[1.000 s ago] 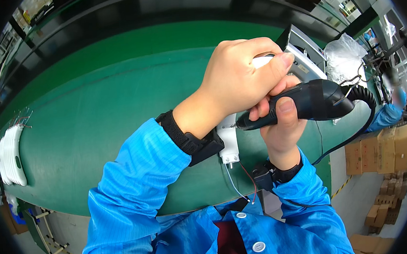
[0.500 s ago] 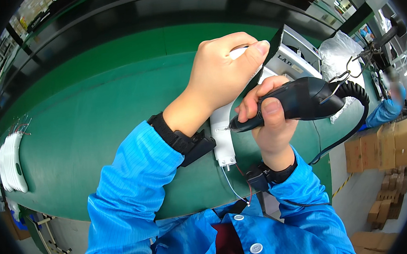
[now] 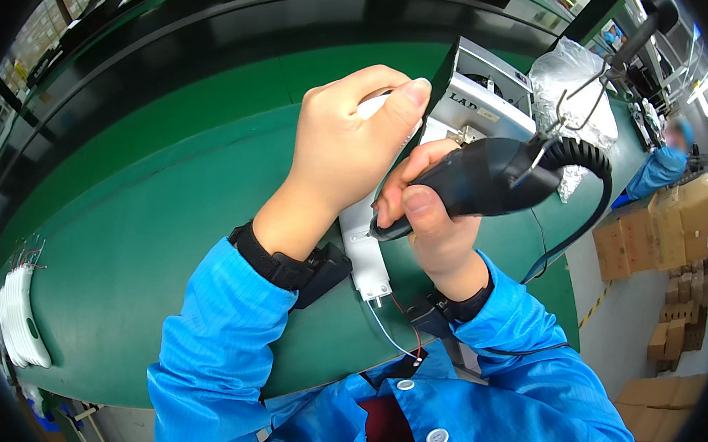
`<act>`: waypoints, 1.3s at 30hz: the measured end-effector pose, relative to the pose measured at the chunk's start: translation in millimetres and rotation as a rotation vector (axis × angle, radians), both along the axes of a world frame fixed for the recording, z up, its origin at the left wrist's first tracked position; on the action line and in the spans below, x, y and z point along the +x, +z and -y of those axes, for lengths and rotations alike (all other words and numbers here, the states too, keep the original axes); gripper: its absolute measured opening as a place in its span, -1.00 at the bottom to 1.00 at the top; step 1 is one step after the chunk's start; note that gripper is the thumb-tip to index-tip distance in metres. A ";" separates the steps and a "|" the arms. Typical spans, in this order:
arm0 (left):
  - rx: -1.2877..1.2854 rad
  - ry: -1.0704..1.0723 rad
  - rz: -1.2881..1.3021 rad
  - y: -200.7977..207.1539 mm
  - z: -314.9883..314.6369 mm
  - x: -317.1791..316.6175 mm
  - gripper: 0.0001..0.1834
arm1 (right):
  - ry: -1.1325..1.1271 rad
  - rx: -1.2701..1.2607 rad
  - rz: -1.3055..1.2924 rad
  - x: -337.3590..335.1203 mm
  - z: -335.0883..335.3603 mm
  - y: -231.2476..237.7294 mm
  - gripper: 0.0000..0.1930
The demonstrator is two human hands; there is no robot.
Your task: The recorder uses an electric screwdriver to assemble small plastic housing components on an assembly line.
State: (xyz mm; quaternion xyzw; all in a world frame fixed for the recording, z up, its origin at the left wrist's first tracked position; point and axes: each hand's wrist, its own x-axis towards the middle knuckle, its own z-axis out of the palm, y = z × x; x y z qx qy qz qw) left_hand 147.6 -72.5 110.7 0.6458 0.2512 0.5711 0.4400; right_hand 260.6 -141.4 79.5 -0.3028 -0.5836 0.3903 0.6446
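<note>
A white curved housing stands in front of me on the green bench, its near end trailing a blue and a red wire. My left hand is closed around its far part, and only a sliver of white shows past the fingers. In my right hand is a black electric screwdriver, held almost level. Its tip points left and meets the housing's surface near a small hole, though my fingers partly cover the spot. Whether a screw sits there is too small to tell.
A silver-grey box-shaped machine stands just beyond my hands, with a clear plastic bag to its right. A metal hook and coiled cable hang by the screwdriver. Several white housings are stacked far left. Cardboard boxes stand right; a person is beyond.
The view has shifted, so hands, housing and machine all appear farther left. Both grips stay the same, and the screwdriver tip remains at the housing.
</note>
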 end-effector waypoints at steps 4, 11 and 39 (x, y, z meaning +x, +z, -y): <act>0.009 -0.015 0.020 0.3 0.4 1.7 -0.66 | 0.002 -0.022 -0.009 0.8 0.2 -4.6 -0.66; -0.023 -0.020 0.002 -0.1 0.5 1.4 -0.66 | 0.032 -0.005 0.025 0.9 -1.9 -7.2 -0.67; -0.107 -0.028 0.004 1.6 3.4 3.2 -0.68 | 0.062 -0.029 -0.044 2.0 -4.5 -8.7 -0.73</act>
